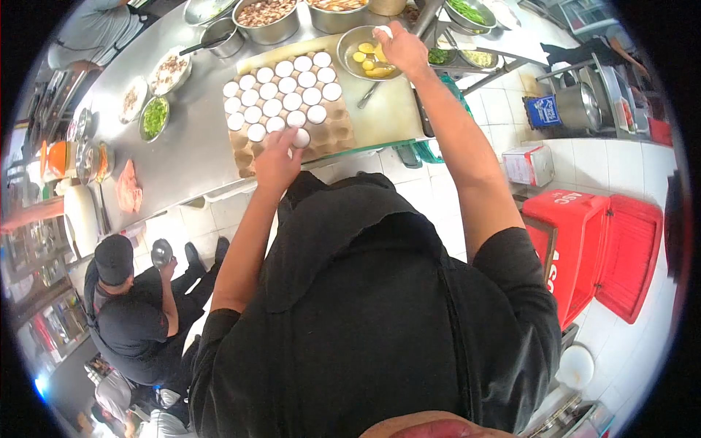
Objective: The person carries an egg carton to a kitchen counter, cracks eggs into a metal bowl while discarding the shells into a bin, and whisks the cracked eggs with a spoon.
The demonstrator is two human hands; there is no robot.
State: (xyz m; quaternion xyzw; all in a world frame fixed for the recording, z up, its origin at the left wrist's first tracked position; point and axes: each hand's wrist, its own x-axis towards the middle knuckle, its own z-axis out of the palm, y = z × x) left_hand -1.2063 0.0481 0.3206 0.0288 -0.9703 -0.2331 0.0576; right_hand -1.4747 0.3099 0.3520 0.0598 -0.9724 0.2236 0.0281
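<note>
My left hand is at the near edge of a cardboard egg tray, its fingers closed around a white egg. Rows of white eggs fill the far part of the tray, and the near cups are bare. To the right, my right hand is over the rim of a metal bowl, its fingers pinched on a piece of white eggshell. Several yellow yolks lie in the bowl. A metal utensil rests on the pale board below the bowl.
Bowls of chopped green vegetables and pale pieces stand at left. Large metal pots line the back. A pink cloth lies near the left edge. Another person is at lower left; a red cooler stands open at right.
</note>
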